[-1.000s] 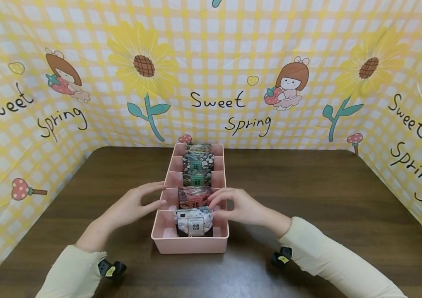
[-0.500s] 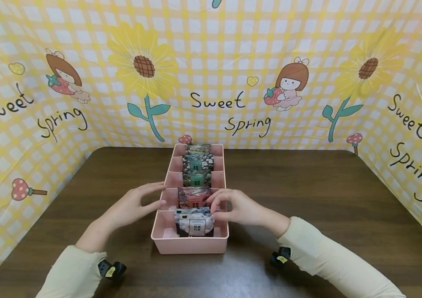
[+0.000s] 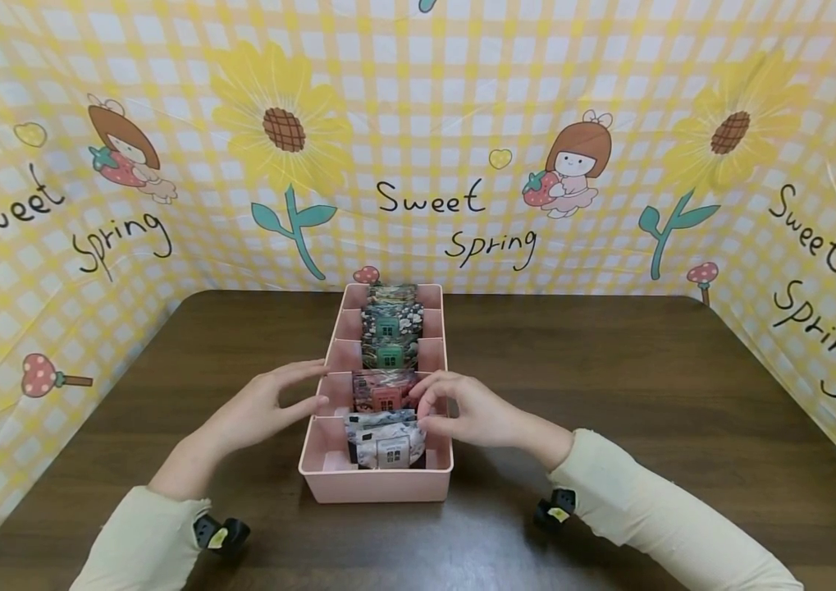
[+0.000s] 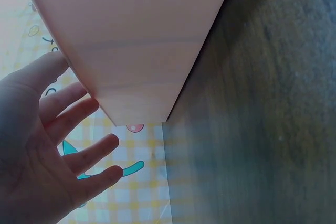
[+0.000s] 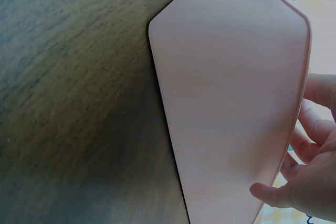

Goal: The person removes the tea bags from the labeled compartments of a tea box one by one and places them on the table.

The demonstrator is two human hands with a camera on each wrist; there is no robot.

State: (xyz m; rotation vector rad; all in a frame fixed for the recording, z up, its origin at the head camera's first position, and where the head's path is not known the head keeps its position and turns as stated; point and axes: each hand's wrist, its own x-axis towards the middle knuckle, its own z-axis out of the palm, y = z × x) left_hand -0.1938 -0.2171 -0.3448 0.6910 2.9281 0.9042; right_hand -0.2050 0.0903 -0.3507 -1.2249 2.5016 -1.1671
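Likely light, slick, the foremost white packet in the pink tray's front compartment suits a top-corner pinch; my right hand's grip I can't tell; my left hand's spread

The person wears a top with long, pale cream sleeves. The left sleeve is plain and loose, its cuff slightly gathered and ending short of the wrist, with soft wrinkles near the edge. The right sleeve matches in colour, creased more heavily at the elbow-side folds and around its wide cuff. Beside the left cuff sits a small black wrist camera, blocky, with a rounded part at its right end and a bright yellow patch on the near side. Its twin, a second black camera, adjoins the right cuff, also compact and yellow-marked. The left hand and right hand are bare.
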